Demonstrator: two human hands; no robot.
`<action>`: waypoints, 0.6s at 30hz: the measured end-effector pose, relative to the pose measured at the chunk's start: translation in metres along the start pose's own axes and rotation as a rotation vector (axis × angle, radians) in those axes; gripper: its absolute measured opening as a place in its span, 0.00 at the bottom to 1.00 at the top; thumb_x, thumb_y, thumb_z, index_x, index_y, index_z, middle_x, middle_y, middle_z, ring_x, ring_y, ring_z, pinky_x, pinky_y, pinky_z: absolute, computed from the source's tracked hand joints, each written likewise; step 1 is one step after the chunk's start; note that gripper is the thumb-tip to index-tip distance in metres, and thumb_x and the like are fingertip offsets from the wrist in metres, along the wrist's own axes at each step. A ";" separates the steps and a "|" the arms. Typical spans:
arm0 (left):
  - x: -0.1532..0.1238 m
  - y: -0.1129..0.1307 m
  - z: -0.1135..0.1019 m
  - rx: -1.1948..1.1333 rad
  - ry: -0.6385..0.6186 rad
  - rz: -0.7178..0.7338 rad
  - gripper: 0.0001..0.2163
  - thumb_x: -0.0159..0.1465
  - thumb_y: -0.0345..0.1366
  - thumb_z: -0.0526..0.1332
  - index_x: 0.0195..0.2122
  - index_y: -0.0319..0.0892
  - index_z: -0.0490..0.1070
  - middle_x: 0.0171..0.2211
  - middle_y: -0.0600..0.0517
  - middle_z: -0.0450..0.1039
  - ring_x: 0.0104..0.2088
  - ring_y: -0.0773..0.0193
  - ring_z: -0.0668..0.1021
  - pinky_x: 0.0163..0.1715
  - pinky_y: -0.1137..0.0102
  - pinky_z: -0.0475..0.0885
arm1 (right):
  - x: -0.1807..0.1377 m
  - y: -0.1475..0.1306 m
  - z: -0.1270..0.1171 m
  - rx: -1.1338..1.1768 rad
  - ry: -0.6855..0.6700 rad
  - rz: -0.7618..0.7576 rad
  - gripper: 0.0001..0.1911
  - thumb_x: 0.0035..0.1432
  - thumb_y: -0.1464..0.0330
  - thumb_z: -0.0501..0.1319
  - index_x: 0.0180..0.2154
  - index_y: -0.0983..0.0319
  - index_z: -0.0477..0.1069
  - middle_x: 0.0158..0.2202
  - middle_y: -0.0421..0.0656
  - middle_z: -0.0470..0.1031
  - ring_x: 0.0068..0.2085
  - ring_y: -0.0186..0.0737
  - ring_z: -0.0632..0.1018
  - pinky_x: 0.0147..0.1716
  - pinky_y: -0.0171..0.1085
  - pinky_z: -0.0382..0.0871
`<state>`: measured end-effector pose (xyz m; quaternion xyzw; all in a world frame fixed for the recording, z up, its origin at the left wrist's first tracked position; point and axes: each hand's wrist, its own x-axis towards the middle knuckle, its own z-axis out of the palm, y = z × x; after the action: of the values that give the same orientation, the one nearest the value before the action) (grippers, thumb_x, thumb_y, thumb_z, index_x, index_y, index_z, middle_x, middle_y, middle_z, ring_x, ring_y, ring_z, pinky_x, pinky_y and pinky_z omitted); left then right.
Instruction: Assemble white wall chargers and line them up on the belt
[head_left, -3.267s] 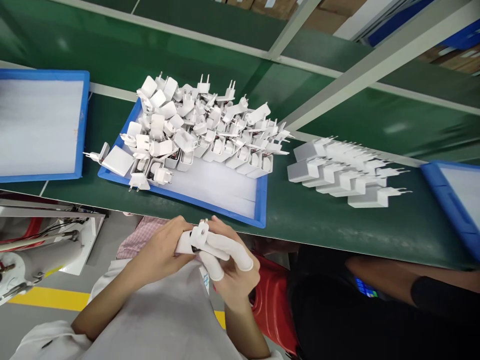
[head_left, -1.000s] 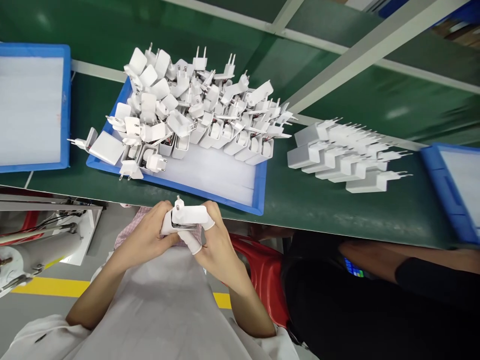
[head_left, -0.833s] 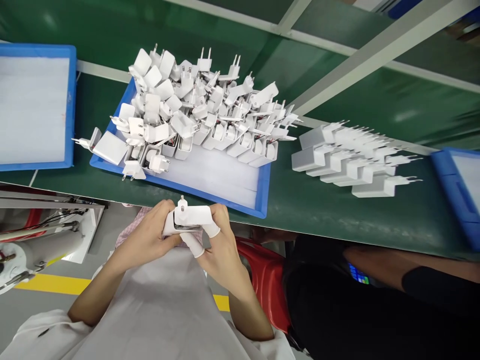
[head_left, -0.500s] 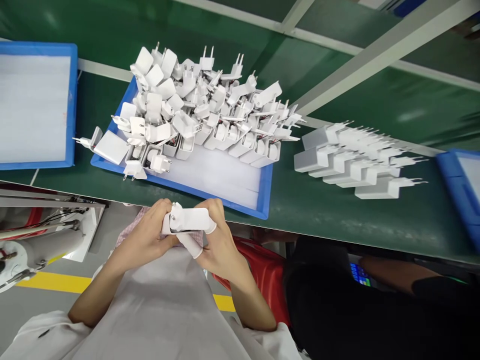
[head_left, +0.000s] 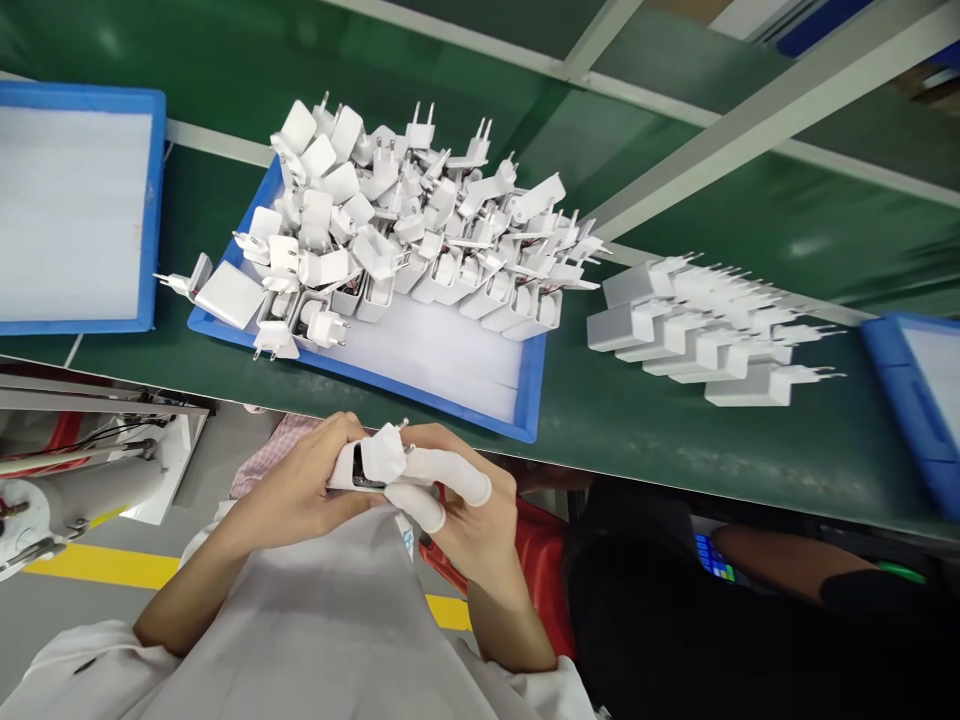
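Above my lap, at the front edge of the bench, my left hand (head_left: 304, 490) is closed around a white power adapter housing (head_left: 342, 470). Its end is open and dark inner parts show. At that opening sits a white plug cap (head_left: 383, 455) with metal pins, tilted against the housing. My right hand (head_left: 480, 515), with white finger cots on thumb and forefinger, pinches the cap at its right side. Fingers cover part of both pieces. Beyond my hands, a blue-rimmed tray (head_left: 531, 390) bears a heap of similar white adapters (head_left: 375, 200) with loose plug caps.
Capped adapters (head_left: 694, 330) stand in rows on the green bench (head_left: 637, 440) at right. Blue trays lie at far left (head_left: 155, 210) and far right (head_left: 911, 400). A co-worker in dark clothes (head_left: 675, 630) sits close on my right. A metal post (head_left: 720, 130) slants above the bench.
The plug cap has turned from lying lengthwise to standing tilted at the housing's opening, which now shows more. My right thumb and forefinger have shifted round to the cap's right side.
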<state>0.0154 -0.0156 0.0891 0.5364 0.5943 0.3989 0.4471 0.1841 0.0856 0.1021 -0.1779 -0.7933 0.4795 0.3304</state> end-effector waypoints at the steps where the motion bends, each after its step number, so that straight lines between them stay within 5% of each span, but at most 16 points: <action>1: -0.001 0.001 0.000 -0.002 -0.015 0.019 0.09 0.67 0.35 0.64 0.42 0.46 0.62 0.37 0.56 0.64 0.35 0.63 0.69 0.34 0.70 0.63 | -0.001 -0.001 -0.002 0.015 -0.002 -0.015 0.15 0.61 0.73 0.67 0.48 0.52 0.73 0.48 0.43 0.79 0.44 0.42 0.81 0.40 0.40 0.78; 9: -0.004 0.009 0.001 0.068 -0.060 0.136 0.08 0.68 0.28 0.61 0.41 0.47 0.61 0.37 0.55 0.65 0.38 0.62 0.69 0.35 0.70 0.62 | -0.004 -0.029 -0.022 -0.008 -0.137 0.165 0.18 0.63 0.69 0.66 0.54 0.52 0.71 0.48 0.42 0.81 0.40 0.40 0.83 0.34 0.36 0.79; 18: -0.002 0.010 -0.002 0.106 -0.123 0.110 0.07 0.68 0.33 0.61 0.40 0.47 0.60 0.37 0.53 0.66 0.38 0.59 0.71 0.33 0.68 0.63 | -0.006 -0.024 -0.029 -0.027 -0.241 0.132 0.24 0.62 0.73 0.65 0.57 0.52 0.69 0.50 0.43 0.80 0.42 0.42 0.83 0.37 0.39 0.80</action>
<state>0.0163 -0.0166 0.0997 0.6145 0.5558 0.3571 0.4312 0.2098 0.0893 0.1305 -0.1751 -0.8201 0.5075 0.1979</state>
